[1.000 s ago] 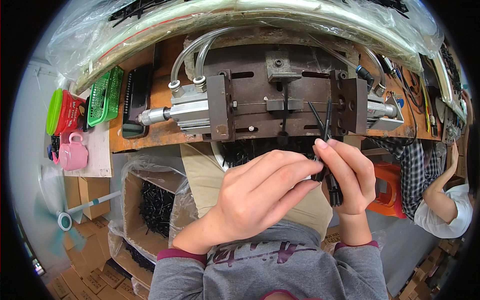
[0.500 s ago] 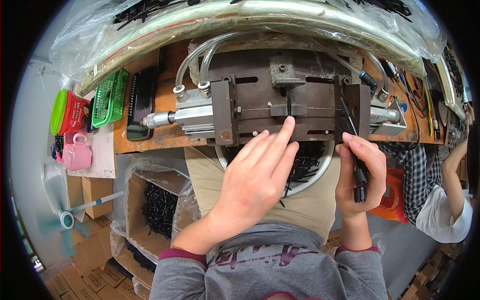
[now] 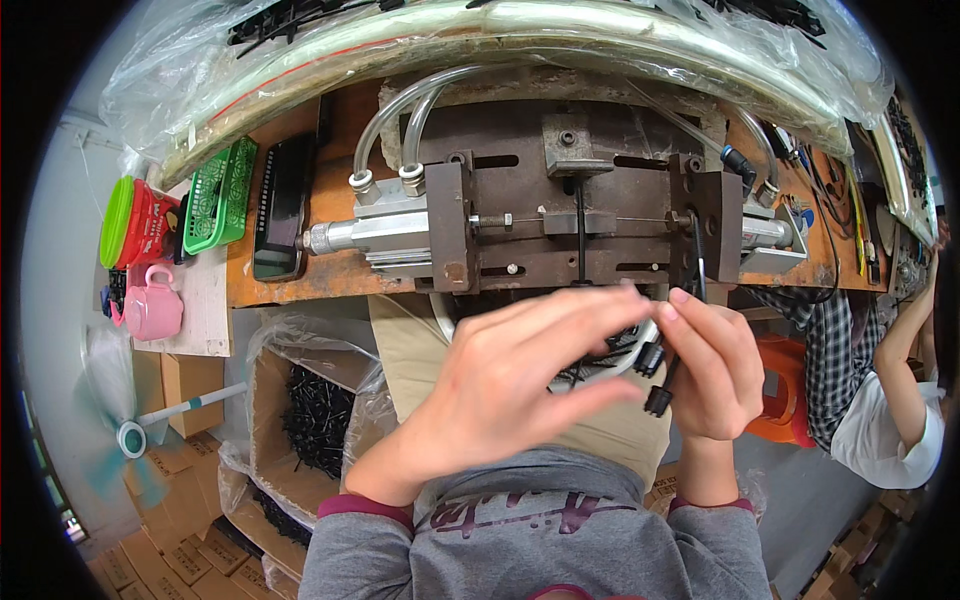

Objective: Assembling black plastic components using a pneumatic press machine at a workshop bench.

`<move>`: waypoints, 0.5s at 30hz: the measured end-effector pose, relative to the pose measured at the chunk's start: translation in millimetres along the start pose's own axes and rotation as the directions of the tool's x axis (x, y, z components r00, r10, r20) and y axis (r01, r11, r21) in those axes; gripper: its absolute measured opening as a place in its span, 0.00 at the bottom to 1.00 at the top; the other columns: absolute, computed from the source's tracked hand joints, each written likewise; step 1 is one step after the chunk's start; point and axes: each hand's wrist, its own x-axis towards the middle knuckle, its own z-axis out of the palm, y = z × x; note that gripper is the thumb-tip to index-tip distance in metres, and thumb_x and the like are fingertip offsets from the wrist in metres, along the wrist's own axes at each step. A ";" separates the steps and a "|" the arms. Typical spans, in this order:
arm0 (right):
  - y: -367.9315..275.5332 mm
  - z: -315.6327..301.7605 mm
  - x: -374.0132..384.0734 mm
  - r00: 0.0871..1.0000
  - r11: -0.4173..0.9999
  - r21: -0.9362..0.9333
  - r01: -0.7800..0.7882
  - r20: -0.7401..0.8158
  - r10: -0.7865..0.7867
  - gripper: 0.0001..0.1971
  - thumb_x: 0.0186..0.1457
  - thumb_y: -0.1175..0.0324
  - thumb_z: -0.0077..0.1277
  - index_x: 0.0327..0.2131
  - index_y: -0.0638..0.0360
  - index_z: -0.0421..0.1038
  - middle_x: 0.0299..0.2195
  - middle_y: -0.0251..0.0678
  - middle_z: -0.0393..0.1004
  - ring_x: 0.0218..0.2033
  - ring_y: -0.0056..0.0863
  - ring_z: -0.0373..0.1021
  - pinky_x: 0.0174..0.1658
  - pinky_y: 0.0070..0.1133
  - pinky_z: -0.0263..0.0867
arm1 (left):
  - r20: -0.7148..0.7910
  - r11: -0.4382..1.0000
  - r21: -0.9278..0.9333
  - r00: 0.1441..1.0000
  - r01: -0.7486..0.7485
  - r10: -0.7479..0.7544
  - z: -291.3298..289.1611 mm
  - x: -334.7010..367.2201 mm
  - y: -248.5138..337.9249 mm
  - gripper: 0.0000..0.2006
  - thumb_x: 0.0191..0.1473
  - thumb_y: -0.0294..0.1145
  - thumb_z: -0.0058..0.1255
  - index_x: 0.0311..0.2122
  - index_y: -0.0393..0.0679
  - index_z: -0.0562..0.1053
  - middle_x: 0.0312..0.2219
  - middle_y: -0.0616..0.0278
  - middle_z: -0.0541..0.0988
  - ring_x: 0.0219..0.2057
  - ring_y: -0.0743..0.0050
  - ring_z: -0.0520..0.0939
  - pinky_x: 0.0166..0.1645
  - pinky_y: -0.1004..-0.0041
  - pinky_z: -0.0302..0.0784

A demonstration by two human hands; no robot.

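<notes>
My right hand [image 3: 712,372] is closed around thin black plastic rods with thick ribbed heads [image 3: 650,358]. One rod's slim shaft [image 3: 698,250] points up across the fixture's right end. Just left of it, my left hand [image 3: 530,365] is slightly blurred, with its fingers stretched out and thumb apart. Its fingertips come close to the right hand's; I cannot tell whether they touch. Beyond both hands stands a dark metal clamping fixture [image 3: 625,145]. Another black rod [image 3: 581,235] lies front to back across its small centre block [image 3: 560,223], with no hand on it.
Air cylinders [image 3: 390,235] with clear hoses [image 3: 385,105] flank the fixture. Black rods fill a lined carton [image 3: 320,420] at lower left. A green basket [image 3: 220,195], pink cup [image 3: 155,308] and fan [image 3: 132,438] stand left. Another person's arm [image 3: 908,330] shows at right, near an orange stool [image 3: 785,390].
My left hand has moved back from the centre block toward my right hand. The left cylinder's rod and nut have shifted right. The held rods have tilted, and two heads now show.
</notes>
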 end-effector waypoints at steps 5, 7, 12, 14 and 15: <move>-8.0 3.3 8.3 0.996 0.998 0.017 0.055 0.067 -0.056 0.19 0.39 0.77 0.59 0.39 0.74 0.79 0.40 0.51 0.79 0.33 0.38 0.77 0.34 0.27 0.75 | -0.074 0.988 -0.093 0.990 -0.125 0.118 1.5 -5.7 0.2 0.20 0.40 0.21 0.71 0.44 0.37 0.81 0.36 0.56 0.82 0.33 0.70 0.83 0.36 0.74 0.81; -6.8 4.4 11.4 0.997 0.999 0.023 0.042 0.064 -0.043 0.19 0.40 0.79 0.60 0.40 0.74 0.79 0.41 0.51 0.79 0.35 0.39 0.78 0.36 0.27 0.76 | -0.118 0.992 -0.008 0.986 -0.123 0.121 2.5 -8.1 2.4 0.20 0.41 0.20 0.70 0.43 0.37 0.81 0.35 0.57 0.82 0.33 0.69 0.83 0.36 0.75 0.80; -0.2 2.5 4.1 0.991 0.994 0.000 -0.114 -0.071 0.113 0.15 0.50 0.85 0.59 0.43 0.72 0.76 0.42 0.53 0.79 0.38 0.40 0.79 0.39 0.26 0.76 | -0.163 0.930 0.352 0.971 -0.106 0.172 10.2 -10.5 -16.6 0.17 0.42 0.23 0.68 0.41 0.37 0.80 0.42 0.54 0.82 0.28 0.69 0.81 0.35 0.76 0.79; -0.4 4.3 0.8 0.988 0.990 0.066 -0.122 -0.085 0.128 0.15 0.50 0.85 0.60 0.44 0.71 0.74 0.43 0.53 0.78 0.37 0.40 0.79 0.38 0.27 0.77 | -0.089 0.862 0.496 0.981 -0.104 0.170 12.3 -10.2 -18.3 0.15 0.43 0.25 0.68 0.40 0.39 0.80 0.48 0.54 0.82 0.25 0.70 0.80 0.34 0.77 0.78; -0.6 6.4 -1.5 0.988 0.990 0.085 -0.112 -0.102 0.120 0.16 0.50 0.85 0.60 0.44 0.70 0.73 0.42 0.53 0.79 0.36 0.40 0.79 0.37 0.27 0.77 | -0.054 0.793 0.601 0.985 -0.099 0.163 12.2 -8.2 -16.7 0.13 0.44 0.29 0.67 0.38 0.41 0.80 0.53 0.56 0.79 0.21 0.72 0.78 0.30 0.78 0.75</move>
